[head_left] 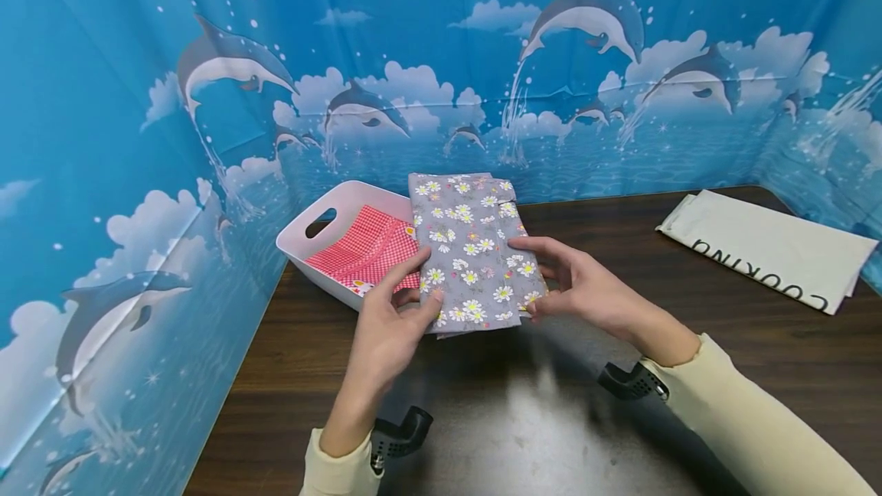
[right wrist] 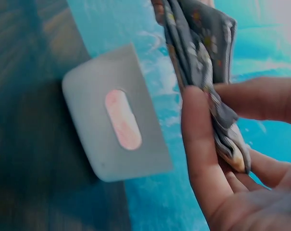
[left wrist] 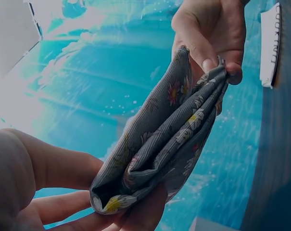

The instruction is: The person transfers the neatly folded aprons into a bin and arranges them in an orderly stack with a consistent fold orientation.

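Presently I see both hands holding one folded grey cloth [head_left: 471, 251] printed with white daisies, lifted off the table [head_left: 689, 373] at its near-centre. My left hand [head_left: 386, 327] grips the cloth's near left corner, thumb on top and fingers curled beneath; the left wrist view shows the folded layers pinched between thumb and fingers. My right hand [head_left: 586, 289] grips the near right edge, thumb over the top face and fingers under it; the right wrist view confirms the layers are clamped between thumb and fingers. The cloth is tilted, its far end reaching over the rim of a white basket [head_left: 303, 239].

That basket stands at the far left of the table, close to the backdrop corner, with an oval handle slot in its end wall. Inside it lies a red and white checked cloth [head_left: 365, 251], partly covered from my view by the grey cloth.

Surface: a dark brown wood-grain table, with a glare patch on the near part between my forearms. At the far right lies a flat cream cloth [head_left: 772, 247] with black lettering, well apart from the hands.

Room: a blue backdrop [head_left: 441, 60] printed with dolphins, clouds and sea encloses the table on the left, far and right sides. Cream sleeves cover both forearms.
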A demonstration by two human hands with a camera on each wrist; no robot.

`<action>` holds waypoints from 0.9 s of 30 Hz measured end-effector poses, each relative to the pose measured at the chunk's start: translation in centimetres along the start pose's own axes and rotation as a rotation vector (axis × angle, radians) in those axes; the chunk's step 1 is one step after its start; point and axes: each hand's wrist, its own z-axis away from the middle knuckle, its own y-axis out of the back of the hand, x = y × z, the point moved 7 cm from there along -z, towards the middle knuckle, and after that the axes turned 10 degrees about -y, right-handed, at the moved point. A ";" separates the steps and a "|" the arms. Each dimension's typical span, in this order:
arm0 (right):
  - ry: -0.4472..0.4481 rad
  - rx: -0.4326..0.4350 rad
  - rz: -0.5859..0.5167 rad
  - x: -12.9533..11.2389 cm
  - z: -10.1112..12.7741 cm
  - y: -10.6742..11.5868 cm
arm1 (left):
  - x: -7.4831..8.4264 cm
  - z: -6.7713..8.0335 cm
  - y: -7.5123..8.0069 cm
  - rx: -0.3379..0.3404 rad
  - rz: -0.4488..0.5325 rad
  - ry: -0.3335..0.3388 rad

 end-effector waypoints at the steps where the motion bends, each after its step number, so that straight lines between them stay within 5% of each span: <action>1: -0.006 0.005 -0.002 -0.1 -0.3 -0.1 | 0.0 0.0 0.2 0.009 -0.007 -0.001; 27: -0.047 0.035 0.128 -5.0 -7.9 -2.7 | -0.2 -0.7 5.3 0.244 -0.102 -0.004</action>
